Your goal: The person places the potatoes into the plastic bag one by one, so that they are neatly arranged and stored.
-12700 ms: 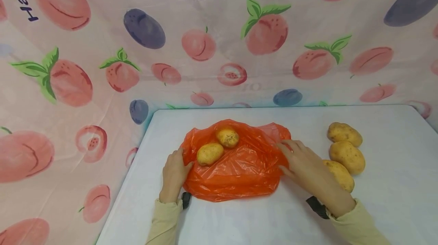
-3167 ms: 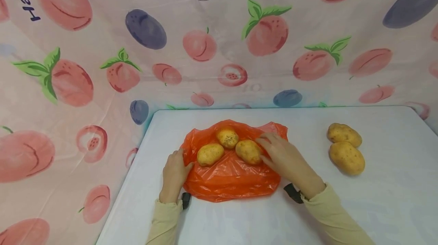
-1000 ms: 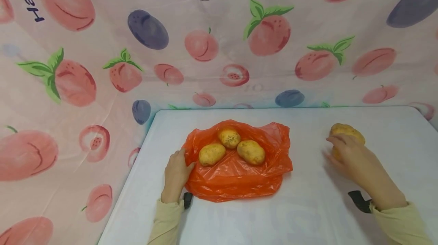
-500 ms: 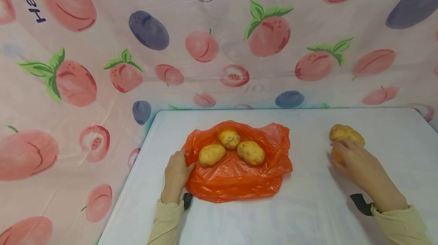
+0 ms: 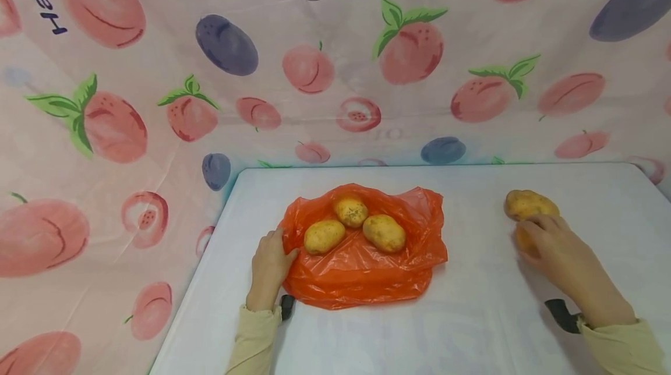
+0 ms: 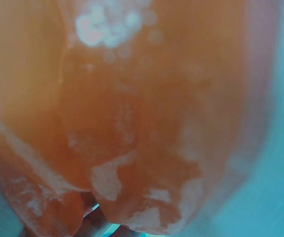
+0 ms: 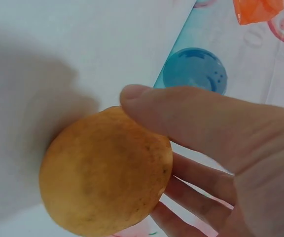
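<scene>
"Holding a potato (image 5: 526, 240) between thumb and fingers, our right hand (image 5: 563, 255) sits at the right of the head view. What might we get wrong?"

"We could knock the spare potato (image 5: 530, 204) just above it in the frame; they lie so close that a sideways pull might roll it. We cannot tell whether ours is off the white table (image 5: 472, 328)."

"And the orange bag (image 5: 362, 282), left of centre?"

"Our left hand (image 5: 269, 267) seems to pinch its left edge, but we have nothing steadying the right side, so the thin film could sag inward."

"Over the three potatoes (image 5: 384, 233) inside?"

"Yes, and bumping one too hard might send it rolling toward the bag's lower edge."
</scene>
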